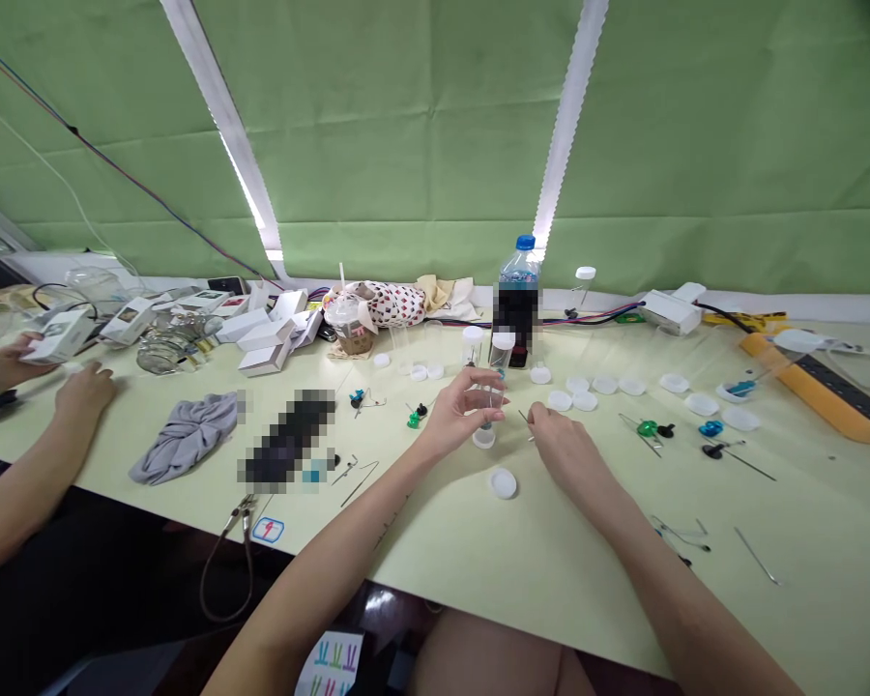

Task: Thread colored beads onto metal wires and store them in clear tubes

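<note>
My left hand (pixel 462 411) is closed around a clear plastic vial (pixel 488 411) standing on the pale yellow table (pixel 478 541). My right hand (pixel 562 447) sits just right of it, fingers pinched on a thin metal needle tool (pixel 526 420) pointing toward the vial. A white round lid (pixel 503 482) lies on the table just in front of both hands. Two more capped vials (pixel 473 345) stand behind my left hand.
A water bottle (pixel 518 300) stands behind the vials. Several white lids (pixel 586 399), coloured-handled needles (pixel 649 429), a grey cloth (pixel 187 437), white boxes (pixel 265 346) and an orange power strip (pixel 823 391) lie about. Another person's hands (pixel 79 391) work at far left.
</note>
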Motion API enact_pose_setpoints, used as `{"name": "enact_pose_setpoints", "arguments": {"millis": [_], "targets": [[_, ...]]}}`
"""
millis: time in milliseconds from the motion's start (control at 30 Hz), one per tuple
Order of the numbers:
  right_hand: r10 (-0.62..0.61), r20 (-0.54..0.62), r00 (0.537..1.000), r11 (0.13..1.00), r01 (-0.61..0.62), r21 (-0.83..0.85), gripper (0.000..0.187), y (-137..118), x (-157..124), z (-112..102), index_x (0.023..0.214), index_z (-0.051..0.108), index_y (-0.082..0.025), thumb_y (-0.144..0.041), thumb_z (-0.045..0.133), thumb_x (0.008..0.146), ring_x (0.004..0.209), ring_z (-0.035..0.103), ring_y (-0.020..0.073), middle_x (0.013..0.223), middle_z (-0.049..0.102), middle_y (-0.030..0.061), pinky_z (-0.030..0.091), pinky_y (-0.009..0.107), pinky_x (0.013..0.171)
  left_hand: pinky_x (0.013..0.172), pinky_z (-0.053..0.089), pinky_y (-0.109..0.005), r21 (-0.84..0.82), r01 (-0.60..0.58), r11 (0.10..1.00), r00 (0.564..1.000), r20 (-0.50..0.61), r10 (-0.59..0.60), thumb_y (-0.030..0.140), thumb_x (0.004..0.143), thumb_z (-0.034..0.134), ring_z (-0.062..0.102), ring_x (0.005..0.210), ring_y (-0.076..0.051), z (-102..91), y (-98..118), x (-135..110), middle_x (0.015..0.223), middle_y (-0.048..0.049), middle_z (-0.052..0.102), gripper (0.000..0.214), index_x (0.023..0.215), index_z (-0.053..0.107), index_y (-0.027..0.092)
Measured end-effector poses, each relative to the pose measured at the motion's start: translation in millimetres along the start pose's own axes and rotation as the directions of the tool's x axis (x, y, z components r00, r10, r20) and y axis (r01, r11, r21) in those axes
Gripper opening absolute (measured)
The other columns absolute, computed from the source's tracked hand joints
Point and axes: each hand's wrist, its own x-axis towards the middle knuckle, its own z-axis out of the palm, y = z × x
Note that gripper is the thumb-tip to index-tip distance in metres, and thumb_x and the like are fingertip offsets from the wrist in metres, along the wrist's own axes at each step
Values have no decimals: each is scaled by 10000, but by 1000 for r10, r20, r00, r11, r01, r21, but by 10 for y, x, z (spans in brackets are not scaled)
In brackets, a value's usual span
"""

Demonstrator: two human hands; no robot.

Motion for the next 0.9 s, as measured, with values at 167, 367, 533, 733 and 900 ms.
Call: {"name": "enact_pose_setpoints", "arguments": {"millis": [167, 367, 533, 733, 900], "targets": [[67, -259, 964, 890, 60, 453, 110, 58, 47, -67, 890, 522, -205, -254, 425, 877, 640, 570, 151, 755, 598, 9, 400, 261, 555, 831, 485, -364, 34, -19, 999, 1000, 4, 19, 243, 719, 692, 634, 884, -168, 39, 37, -14, 1089, -76, 560, 478, 1107, 415, 225], [210, -563, 799, 683, 292, 669, 211, 19, -16, -272, 877, 612, -196, -319, 441, 896, 579, 557, 124, 808, 587, 28, 481, 283, 550, 812, 481, -341, 117, -92, 989, 996, 19, 90, 230, 656, 752, 612, 826, -135, 150, 42, -63, 1036, -70, 600, 641, 1150, 344, 242], [92, -766, 636, 798, 413, 438, 160, 60, -55, -360, 835, 644, -216, -231, 495, 887, 706, 577, 154, 818, 608, 37, 469, 289, 621, 797, 475, -329, 199, -122, 972, 993, 27, 119, 254, 615, 781, 594, 817, -134, 215, 43, -94, 1041, -81, 616, 679, 1169, 387, 233], [-272, -746, 608, 845, 522, 117, 199, 156, -43, -296, 906, 641, -217, -137, 460, 885, 781, 560, 167, 867, 597, 55, 461, 296, 668, 877, 442, -368, 144, -53, 988, 998, 50, 47, 199, 694, 716, 578, 987, -182, 236, 34, -83, 1145, -98, 572, 638, 1238, 383, 244], [-386, -692, 610, 811, 582, 61, 219, 135, -34, -250, 974, 606, -215, -113, 433, 888, 864, 547, 187, 940, 587, 74, 468, 327, 749, 916, 424, -386, 135, -10, 991, 995, 95, -3, 185, 660, 741, 558, 1069, -222, 283, -23, -95, 1132, -91, 577, 616, 1198, 443, 227]]}}
